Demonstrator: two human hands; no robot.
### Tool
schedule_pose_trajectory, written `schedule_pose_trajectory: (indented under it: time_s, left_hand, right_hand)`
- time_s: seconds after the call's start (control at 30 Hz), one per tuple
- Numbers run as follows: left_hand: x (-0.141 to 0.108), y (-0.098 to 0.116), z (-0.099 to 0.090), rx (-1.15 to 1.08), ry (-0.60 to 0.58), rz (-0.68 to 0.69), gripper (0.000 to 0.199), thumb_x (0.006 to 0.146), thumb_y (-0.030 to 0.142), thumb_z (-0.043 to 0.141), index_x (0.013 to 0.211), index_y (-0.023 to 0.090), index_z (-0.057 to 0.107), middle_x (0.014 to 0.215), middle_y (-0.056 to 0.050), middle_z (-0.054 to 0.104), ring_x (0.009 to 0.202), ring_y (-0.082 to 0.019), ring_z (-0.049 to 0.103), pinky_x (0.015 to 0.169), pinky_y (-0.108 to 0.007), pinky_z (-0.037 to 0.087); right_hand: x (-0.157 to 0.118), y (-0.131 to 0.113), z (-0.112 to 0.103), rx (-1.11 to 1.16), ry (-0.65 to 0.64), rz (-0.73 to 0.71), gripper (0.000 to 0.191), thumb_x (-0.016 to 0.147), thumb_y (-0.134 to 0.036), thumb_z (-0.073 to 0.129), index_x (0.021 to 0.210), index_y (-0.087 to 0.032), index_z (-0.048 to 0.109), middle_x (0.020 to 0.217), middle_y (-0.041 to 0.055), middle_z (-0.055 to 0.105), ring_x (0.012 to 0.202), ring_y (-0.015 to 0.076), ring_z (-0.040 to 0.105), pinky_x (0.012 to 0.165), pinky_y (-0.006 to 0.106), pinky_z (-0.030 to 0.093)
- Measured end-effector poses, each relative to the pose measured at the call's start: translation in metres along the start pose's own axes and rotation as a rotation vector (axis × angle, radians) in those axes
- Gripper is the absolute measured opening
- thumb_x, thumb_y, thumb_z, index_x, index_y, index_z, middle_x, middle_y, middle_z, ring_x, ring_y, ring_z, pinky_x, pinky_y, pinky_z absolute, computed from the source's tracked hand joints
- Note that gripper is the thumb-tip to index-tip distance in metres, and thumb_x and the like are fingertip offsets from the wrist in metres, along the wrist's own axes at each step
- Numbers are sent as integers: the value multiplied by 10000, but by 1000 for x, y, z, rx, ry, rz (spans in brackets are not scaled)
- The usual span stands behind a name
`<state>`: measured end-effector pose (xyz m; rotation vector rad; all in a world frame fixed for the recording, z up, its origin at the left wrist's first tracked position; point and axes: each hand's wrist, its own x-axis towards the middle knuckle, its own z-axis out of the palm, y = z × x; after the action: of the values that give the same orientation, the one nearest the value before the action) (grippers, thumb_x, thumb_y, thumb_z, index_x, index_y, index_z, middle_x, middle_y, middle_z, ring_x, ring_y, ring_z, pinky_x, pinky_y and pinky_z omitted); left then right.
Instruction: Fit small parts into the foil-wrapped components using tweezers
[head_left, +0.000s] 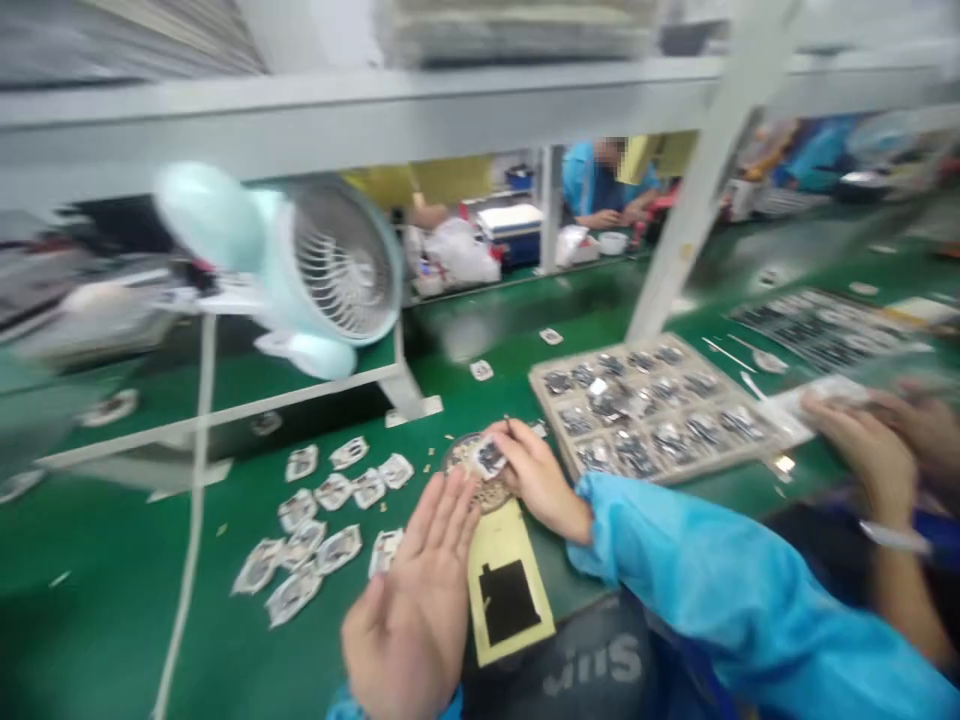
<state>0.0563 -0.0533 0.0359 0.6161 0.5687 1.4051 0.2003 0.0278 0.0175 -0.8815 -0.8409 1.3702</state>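
My left hand (416,600) is turned palm up at the front of the bench, its fingers stretched out and nothing lying in it. In my right hand (534,478) a small white-framed part with a dark middle (489,458) is pinched, just past my left fingertips. Beneath it sits a round dish (487,497) of small pale bits, mostly hidden by my hands. A yellow sheet (514,645) bearing a black shape lies between my hands. Several similar white-edged parts (334,492) are spread on the green bench to the left.
A beige compartment tray (555,395) of shiny metal parts stands on the right. Left of it, a mint-green fan (345,260) sits on a raised shelf, its white cable (196,480) hanging down. A co-worker's hands (870,440) are at far right; another person (600,185) sits opposite.
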Motion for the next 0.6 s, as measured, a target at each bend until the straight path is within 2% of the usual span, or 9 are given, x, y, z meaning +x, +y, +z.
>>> schedule_pose_trajectory:
  time_s: [0.13,0.23,0.3,0.4,0.5,0.6]
  left_hand:
    - [7,6,-5,-2,-83,9,660,935,599,399,1379,191,666,1514,-125,567,1466,-365,448,1261,-535,301]
    - [13,10,-9,205,-37,74,463,940,509,523,1261,242,724,1395,-105,658,1329,-322,588,1092,-454,502]
    - [18,12,-12,448,7,91,336,938,426,614,1211,259,716,1186,-85,733,1105,-251,685,908,-357,564]
    - [25,20,-17,844,-79,-7,283,936,421,659,1135,227,711,857,-40,719,758,-176,662,719,-293,537]
    - [38,42,-25,1132,-168,-59,295,953,452,611,1034,198,735,766,-32,708,670,-163,631,654,-279,505]
    - [68,78,-44,1398,-101,-91,300,959,443,563,963,197,736,761,-22,725,681,-164,657,645,-264,499]
  right_hand:
    - [-3,-8,-3,-71,-36,53,319,877,-514,660,977,-216,605,705,-43,526,504,75,401,435,196,304]
    - [-9,-8,-5,-178,-49,43,319,922,-528,596,1016,-223,606,724,-29,548,499,86,420,432,203,329]
    - [-14,-6,-6,-313,-88,-16,313,965,-520,554,1050,-227,622,793,-5,602,551,103,491,487,217,406]
    - [-22,-1,-8,-524,-219,-150,298,1001,-485,539,1102,-231,658,940,41,673,715,139,615,640,249,513]
    - [-25,1,-10,-574,-329,-140,326,1000,-464,561,1231,-247,637,991,51,707,811,168,681,753,289,565]
    - [-24,2,-11,-575,-362,-115,406,994,-462,574,1337,-244,579,895,35,715,824,185,707,824,323,581]
